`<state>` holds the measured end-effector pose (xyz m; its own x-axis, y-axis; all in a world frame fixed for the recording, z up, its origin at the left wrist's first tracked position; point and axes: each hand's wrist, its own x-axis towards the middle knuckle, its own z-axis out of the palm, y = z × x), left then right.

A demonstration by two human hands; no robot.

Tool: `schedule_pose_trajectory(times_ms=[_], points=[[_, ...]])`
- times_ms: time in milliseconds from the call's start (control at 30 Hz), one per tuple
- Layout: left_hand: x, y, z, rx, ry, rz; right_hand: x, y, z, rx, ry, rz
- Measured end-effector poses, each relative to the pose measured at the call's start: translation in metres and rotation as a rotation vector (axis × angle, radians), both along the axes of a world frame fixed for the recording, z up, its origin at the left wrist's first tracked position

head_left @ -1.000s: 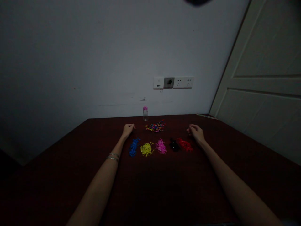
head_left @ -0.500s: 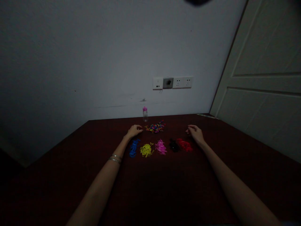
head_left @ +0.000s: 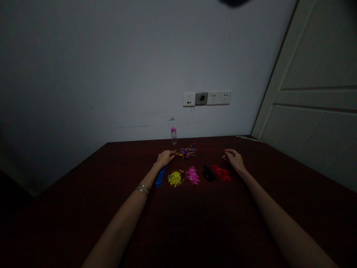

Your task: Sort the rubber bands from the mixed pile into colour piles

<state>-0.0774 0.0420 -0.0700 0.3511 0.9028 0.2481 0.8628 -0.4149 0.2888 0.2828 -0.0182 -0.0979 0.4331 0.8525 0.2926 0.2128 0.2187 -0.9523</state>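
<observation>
My left hand (head_left: 166, 158) has its fingertips at the left edge of a mixed pile of small coloured rubber bands (head_left: 188, 151). Its fingers are pressed together; whether a band is between them is hidden. To the right of that pile, apart from it, my right hand (head_left: 233, 159) rests near the table with curled fingers, and I cannot make out anything in them. Sorted heaps lie in a row closer to me: blue bands (head_left: 160, 178) partly behind my left wrist, yellow bands (head_left: 175, 179), pink bands (head_left: 192, 175), black bands (head_left: 208, 174) and red bands (head_left: 222, 173).
A clear bottle with a pink top (head_left: 174, 137) stands behind the mixed pile, close to the wall. The dark red table (head_left: 192, 219) meets the wall at the back. Wall sockets (head_left: 219, 98) sit above it, and a pale door (head_left: 315, 96) is at the right.
My left hand has moved right, its fingertips reaching the mixed pile's edge. My right hand stays in place with its fingers curled. The view has shifted slightly.
</observation>
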Motion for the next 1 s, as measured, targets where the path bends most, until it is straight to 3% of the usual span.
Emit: schedule_pose_trajectory(times_ms=[433,1000], points=[[-0.0007,-0.0012,-0.0026,0.021,-0.1,0.045,0.0015,0.0025,-0.0024,0.003,0.019,0.007],[-0.0031,0.0023,0.0067,0.016,-0.207,0.034,-0.0015,0.0005,0.0006,-0.011,0.019,0.0]])
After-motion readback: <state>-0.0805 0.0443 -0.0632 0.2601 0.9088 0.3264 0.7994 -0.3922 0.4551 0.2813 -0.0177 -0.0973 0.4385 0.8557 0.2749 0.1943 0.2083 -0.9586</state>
